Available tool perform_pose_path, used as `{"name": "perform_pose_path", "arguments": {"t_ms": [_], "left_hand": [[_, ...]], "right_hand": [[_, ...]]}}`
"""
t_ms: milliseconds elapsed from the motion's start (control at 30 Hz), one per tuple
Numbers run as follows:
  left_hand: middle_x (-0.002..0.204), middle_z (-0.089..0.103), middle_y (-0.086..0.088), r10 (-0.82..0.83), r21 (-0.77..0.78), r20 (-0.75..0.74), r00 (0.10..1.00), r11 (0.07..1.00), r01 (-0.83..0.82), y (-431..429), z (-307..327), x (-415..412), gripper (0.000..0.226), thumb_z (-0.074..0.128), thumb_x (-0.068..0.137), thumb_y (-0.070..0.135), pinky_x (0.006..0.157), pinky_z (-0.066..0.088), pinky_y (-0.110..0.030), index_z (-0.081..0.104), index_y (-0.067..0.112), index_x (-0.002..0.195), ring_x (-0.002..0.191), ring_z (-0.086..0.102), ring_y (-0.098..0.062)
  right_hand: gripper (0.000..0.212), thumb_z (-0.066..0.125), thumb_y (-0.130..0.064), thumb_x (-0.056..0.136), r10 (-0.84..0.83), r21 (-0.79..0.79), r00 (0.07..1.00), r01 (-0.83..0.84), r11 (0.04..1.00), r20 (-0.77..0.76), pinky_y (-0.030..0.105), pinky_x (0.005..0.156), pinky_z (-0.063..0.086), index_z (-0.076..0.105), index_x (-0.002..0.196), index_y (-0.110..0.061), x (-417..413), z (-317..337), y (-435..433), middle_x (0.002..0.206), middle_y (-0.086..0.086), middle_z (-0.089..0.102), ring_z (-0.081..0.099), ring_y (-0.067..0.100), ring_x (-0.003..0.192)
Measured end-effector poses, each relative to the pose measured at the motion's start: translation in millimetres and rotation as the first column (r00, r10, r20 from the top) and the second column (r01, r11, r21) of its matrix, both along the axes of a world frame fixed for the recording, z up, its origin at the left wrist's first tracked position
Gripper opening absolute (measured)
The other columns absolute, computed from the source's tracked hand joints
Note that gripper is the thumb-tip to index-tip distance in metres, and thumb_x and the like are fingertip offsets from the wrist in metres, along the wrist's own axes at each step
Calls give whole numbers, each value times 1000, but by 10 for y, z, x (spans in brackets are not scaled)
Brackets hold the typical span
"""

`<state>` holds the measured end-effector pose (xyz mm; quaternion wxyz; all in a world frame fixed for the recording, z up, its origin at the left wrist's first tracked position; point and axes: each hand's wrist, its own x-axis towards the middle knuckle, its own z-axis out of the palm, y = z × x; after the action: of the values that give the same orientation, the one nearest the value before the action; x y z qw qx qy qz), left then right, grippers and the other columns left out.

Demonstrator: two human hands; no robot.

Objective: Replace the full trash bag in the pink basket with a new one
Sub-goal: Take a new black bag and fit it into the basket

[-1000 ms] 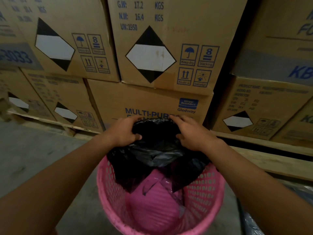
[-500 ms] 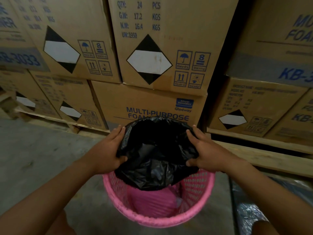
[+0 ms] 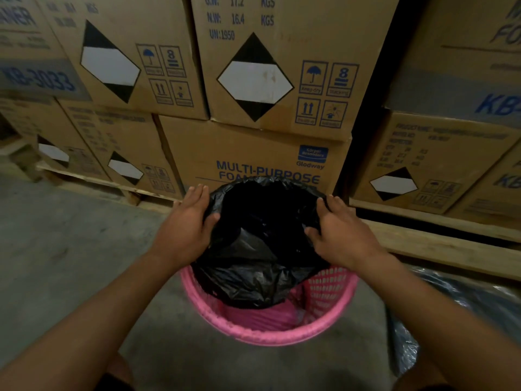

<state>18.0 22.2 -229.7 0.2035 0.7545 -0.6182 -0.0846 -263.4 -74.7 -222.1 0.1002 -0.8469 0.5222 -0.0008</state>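
It's a warehouse or stockroom: stacked cardboard cartons printed with weights, handling symbols and "MULTI-PURPOSE FOAM" sit on wooden pallets over a bare concrete floor.

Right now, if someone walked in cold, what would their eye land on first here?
The black trash bag, held open at centre, hangs into the pink basket on the floor. The left hand and right hand grip its mouth on either side. Behind stand stacked cardboard boxes with black-and-white diamond labels.
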Motion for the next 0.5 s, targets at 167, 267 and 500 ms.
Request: {"name": "perform_pose_path", "arguments": {"t_ms": [167, 267, 500], "left_hand": [[165, 10, -15, 16, 84, -69, 998, 996, -10, 5, -180, 41, 75, 52, 96, 9, 120, 16, -33, 9, 4, 157, 153, 11, -28], [167, -3, -10, 7, 169, -131, 991, 985, 15, 56, -184, 99, 94, 63, 90, 11, 119, 13, -28, -3, 7, 157, 153, 1, -22], [162, -26, -3, 15, 333, -252, 968, 940, 73, 154, -14, 135, 129, 81, 77, 24, 119, 12, -31, -23, 12, 153, 150, -19, -16]], "right_hand": [[89, 50, -31, 101, -28, -24, 994, 26, 999, -102, 55, 122, 15, -13, 157, -1, 16, -152, 24, 166, 18, -16, -11, 32, 155], [112, 68, -34, 91, 13, 12, 991, -12, 1000, -135, 57, 121, 18, -19, 155, -3, -52, -130, 11, 166, 15, -20, -13, 30, 155], [139, 87, -27, 76, 7, 300, 999, 10, 954, -54, 51, 124, 10, -28, 154, -16, -174, -58, -212, 162, 9, -34, -23, 32, 151]]}}
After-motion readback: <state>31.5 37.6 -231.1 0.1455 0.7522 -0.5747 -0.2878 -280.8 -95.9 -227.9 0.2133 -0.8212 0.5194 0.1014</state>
